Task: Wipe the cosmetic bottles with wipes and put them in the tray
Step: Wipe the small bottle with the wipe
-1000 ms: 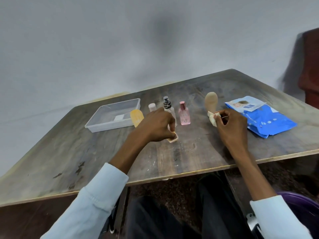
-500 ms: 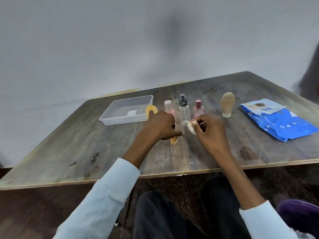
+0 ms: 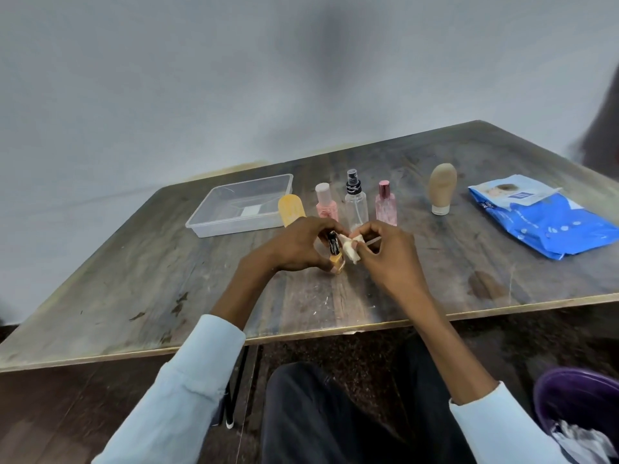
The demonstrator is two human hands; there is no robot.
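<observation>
My left hand (image 3: 294,244) grips a small yellow bottle with a black cap (image 3: 335,254), held upright just above the table. My right hand (image 3: 388,252) pinches a crumpled white wipe (image 3: 350,248) against the bottle's side. Behind the hands stand a yellow tube (image 3: 290,209), a pink bottle with a pale cap (image 3: 325,205), a clear spray bottle with a black top (image 3: 355,202) and a pink perfume bottle (image 3: 386,205). A beige tube on its white cap (image 3: 442,192) stands further right. The clear plastic tray (image 3: 214,216) lies at the back left.
A blue pack of wipes (image 3: 549,222) lies at the right of the wooden table (image 3: 134,283). The table's front edge runs just below my wrists. A purple bin (image 3: 579,396) with crumpled paper sits on the floor at the lower right.
My right hand brought the wipe from the beige tube across to the left hand. The left hand lifted the yellow bottle upright, and the wipe now touches it. The camera view shifted.
</observation>
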